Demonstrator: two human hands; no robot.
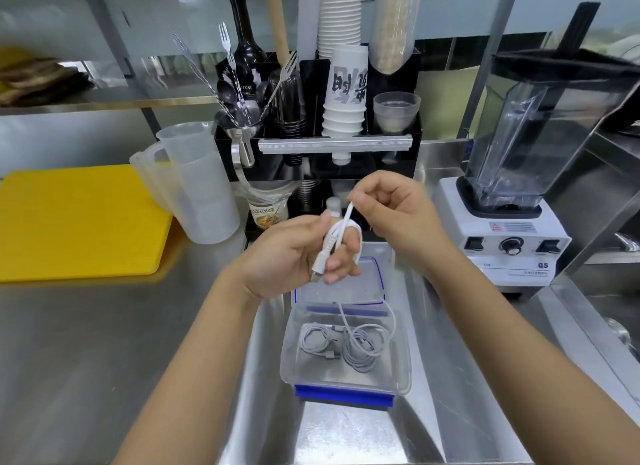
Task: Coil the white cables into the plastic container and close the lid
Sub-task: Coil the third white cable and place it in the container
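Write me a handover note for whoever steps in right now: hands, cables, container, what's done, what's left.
Left hand: holds a white cable looped around its fingers.
Right hand: pinches that cable's free end.
Plastic container: open in the steel sink, two coiled cables inside; lid open behind it.
Done: two cables in.
Left: finish this coil, put it in, close the lid.

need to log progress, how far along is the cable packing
Done: two coiled cables lie in the open plastic container. In hand: the left hand holds a white cable wrapped round its fingers, and the right hand pinches the free end. Left: drop it in, close the lid.
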